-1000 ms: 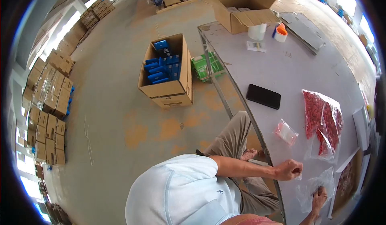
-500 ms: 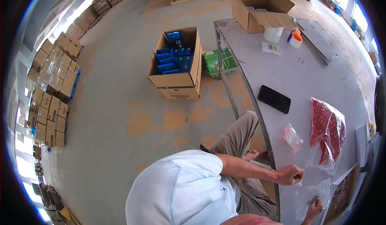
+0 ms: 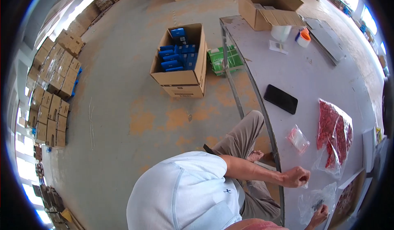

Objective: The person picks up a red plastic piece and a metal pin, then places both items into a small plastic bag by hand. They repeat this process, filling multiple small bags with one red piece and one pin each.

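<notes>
My left hand [image 3: 296,176] is a closed fist at the near edge of the grey table [image 3: 303,78], pinching the corner of a clear plastic bag [image 3: 316,201]. My right hand [image 3: 319,216] rests low on that same bag, its fingers closed on the film, partly cut off by the picture's edge. A small dark item shows through the bag near my right fingers. Just beyond lie a small clear bag with pink contents [image 3: 298,139] and a large bag of red pieces [image 3: 333,136].
A black phone [image 3: 280,99] lies mid-table. At the far end are an open carton [image 3: 266,9], a white cup [image 3: 281,32] and an orange tape roll [image 3: 303,37]. On the floor stand a carton of blue boxes [image 3: 180,61] and a green crate [image 3: 223,61]. Stacked cartons line the left wall.
My right hand has slid lower on the clear bag, toward the picture's bottom edge. My left fist has stayed at the bag's corner. The view has shifted slightly.
</notes>
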### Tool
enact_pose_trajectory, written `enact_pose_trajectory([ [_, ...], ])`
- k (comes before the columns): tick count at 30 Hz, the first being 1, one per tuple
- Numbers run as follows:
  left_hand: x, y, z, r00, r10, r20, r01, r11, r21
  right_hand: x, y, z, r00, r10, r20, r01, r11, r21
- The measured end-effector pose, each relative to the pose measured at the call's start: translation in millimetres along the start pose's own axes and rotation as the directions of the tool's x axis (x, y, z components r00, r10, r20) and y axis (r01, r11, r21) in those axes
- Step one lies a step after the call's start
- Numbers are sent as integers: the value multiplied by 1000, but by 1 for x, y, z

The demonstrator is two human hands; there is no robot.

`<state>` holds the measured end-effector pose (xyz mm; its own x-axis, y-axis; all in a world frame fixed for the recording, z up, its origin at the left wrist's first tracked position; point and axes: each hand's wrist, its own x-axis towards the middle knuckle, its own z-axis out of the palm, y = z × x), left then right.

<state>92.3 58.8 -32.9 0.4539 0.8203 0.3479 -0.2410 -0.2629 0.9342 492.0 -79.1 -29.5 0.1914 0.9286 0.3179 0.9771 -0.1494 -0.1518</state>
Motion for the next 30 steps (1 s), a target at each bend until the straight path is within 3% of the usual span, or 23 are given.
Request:
enact_pose_trajectory([
  [1, 2, -5, -2, 997, 57, -43, -55, 997, 49, -2, -11, -8, 967, 254, 23, -255, 958, 128],
  [2, 3, -8, 2, 992, 108, -60, -103, 992, 76, -5, -12, -13, 978, 208, -29, -201, 968, 152],
  [4, 6, -4, -3, 987, 144, -69, -129, 974, 187, 2, -64, -35, 954, 270, -132, -212, 915, 343],
  [5, 9, -8, -6, 971, 216, -97, -191, 956, 222, -2, -47, -33, 887, 461, 35, -432, 799, 418],
  [6, 12, 8, -14, 995, 83, -47, -73, 980, 185, -9, -52, -38, 877, 459, 143, -421, 589, 689],
  [7, 16, 9, -15, 989, 136, -61, -118, 963, 241, -1, -127, -59, 841, 539, 46, -336, 454, 825],
  [8, 20, 14, -16, 995, 93, -36, -79, 958, 275, 7, -175, -74, 798, 597, 78, -362, 372, 855],
  [10, 23, 1, -20, 998, -61, -8, 61, 967, 247, 7, -204, -69, 780, 543, 311, -459, 158, 874],
  [12, 27, 16, -12, 993, -116, 17, 110, 970, 219, 8, -230, -59, 743, 478, 469, -488, -93, 868],
  [13, 28, 21, -12, 989, -148, -8, 147, 969, 200, 7, -234, -49, 754, 432, 495, -444, -220, 869],
  [16, 22, 21, -17, 981, -185, -62, 194, 957, 214, 6, -248, -34, 770, 354, 531, -414, -355, 838],
  [24, 23, 27, -23, 983, -175, -46, 181, 957, 228, 17, -284, -14, 792, 316, 522, -445, -286, 848],
  [26, 24, 28, -24, 983, -179, -43, 184, 957, 224, 19, -291, -11, 800, 377, 467, -445, -150, 883],
  [27, 24, 29, -24, 983, -179, -38, 183, 958, 220, 19, -293, -10, 799, 377, 469, -447, -149, 882],
  [29, 25, 30, -25, 981, -191, -38, 195, 958, 209, 20, -295, -8, 837, 389, 385, -442, 64, 895],
  [30, 25, 30, -25, 979, -201, -36, 204, 958, 200, 19, -295, -8, 835, 390, 387, -444, 66, 893],
])
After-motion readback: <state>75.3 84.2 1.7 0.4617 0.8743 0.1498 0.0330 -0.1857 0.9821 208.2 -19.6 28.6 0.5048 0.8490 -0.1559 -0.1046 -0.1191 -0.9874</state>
